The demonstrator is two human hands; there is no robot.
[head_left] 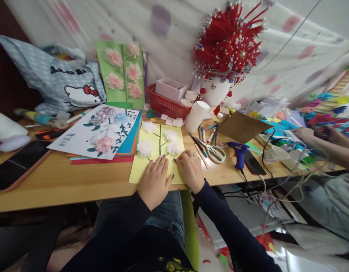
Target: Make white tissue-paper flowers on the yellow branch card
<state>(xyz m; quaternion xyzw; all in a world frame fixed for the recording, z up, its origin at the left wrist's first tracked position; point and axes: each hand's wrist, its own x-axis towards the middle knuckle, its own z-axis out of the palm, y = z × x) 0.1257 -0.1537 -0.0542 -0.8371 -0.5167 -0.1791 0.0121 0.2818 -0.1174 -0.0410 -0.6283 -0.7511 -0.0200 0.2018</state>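
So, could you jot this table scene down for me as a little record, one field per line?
Left hand: flat on the yellow sheet
Right hand: fingers bent over the sheet's right part; whether it pinches anything is unclear
On the sheet: four white flowers, a green stem
Left of sheet: white flower picture, dark-screened phone
Right of sheet: scissors, blue glue gun
Behind: green card with pink flowers, red basket
Far right: another person's arms

Matt paper sheet, gauzy white flowers, smooth wooden table (faintly glossy).
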